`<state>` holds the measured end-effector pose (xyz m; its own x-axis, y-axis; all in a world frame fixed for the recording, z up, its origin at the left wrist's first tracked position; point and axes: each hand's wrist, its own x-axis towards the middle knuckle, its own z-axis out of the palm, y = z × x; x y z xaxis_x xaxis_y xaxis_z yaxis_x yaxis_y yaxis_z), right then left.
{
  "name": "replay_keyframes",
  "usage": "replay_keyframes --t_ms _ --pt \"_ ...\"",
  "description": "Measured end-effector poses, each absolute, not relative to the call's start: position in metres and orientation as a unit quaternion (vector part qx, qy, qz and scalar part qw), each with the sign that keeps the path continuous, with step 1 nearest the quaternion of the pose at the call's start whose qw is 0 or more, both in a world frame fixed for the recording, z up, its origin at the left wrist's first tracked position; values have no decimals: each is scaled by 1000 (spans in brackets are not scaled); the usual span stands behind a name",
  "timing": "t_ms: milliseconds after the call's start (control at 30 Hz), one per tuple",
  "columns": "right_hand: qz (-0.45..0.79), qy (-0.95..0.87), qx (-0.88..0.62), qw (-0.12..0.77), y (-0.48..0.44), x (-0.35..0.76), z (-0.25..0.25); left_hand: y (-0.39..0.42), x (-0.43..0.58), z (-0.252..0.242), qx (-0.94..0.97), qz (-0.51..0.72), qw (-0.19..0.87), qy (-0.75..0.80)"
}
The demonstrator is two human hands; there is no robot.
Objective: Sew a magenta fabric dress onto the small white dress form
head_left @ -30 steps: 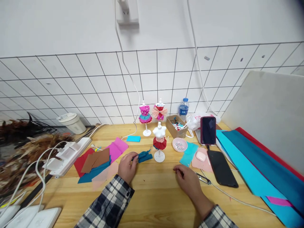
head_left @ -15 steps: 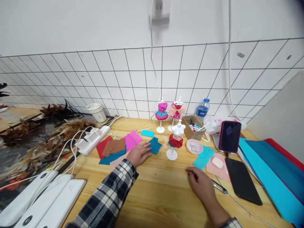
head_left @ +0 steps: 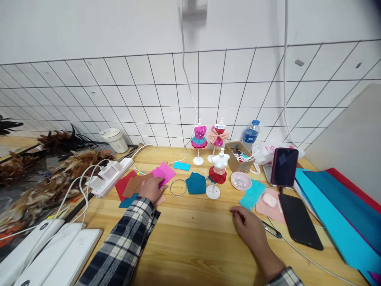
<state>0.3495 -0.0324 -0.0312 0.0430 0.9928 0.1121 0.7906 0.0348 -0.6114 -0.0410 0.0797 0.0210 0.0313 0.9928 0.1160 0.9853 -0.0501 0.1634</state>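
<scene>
My left hand point(head_left: 152, 190) lies over the fabric pieces on the left, its fingers reaching onto the magenta fabric point(head_left: 164, 172) and not visibly gripping it. Under and beside it are brown fabric point(head_left: 132, 186), red fabric point(head_left: 121, 187) and dark teal fabric point(head_left: 127, 202). To its right, a thin metal ring point(head_left: 178, 195) and a teal fabric piece point(head_left: 195, 184) lie on the table. My right hand point(head_left: 249, 228) rests on the wood with fingers loosely curled and nothing seen in them, beside small metal snips point(head_left: 271, 229). A mini dress form point(head_left: 220, 161) wears a red ruffled skirt point(head_left: 217, 175).
Two dressed mini forms point(head_left: 199, 139) stand behind. Right of centre are a pink bowl point(head_left: 241, 174) of small bits, a cardboard box point(head_left: 242, 165), a bottle point(head_left: 251, 134) and an upright phone point(head_left: 285, 167). A power strip point(head_left: 110, 178) with cables borders the left.
My left hand has moved left, off the teal piece and onto the magenta and brown fabric, exposing the metal ring. The right hand stays in place; the view has shifted slightly.
</scene>
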Motion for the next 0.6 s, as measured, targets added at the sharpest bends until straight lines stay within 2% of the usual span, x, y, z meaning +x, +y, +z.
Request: replay_keyframes --t_ms 167,600 --pt "188 -666 -672 264 -31 350 -31 82 -38 21 686 115 -1 719" --pt "209 -663 -671 258 -31 351 -28 80 -32 18 709 89 42 699"
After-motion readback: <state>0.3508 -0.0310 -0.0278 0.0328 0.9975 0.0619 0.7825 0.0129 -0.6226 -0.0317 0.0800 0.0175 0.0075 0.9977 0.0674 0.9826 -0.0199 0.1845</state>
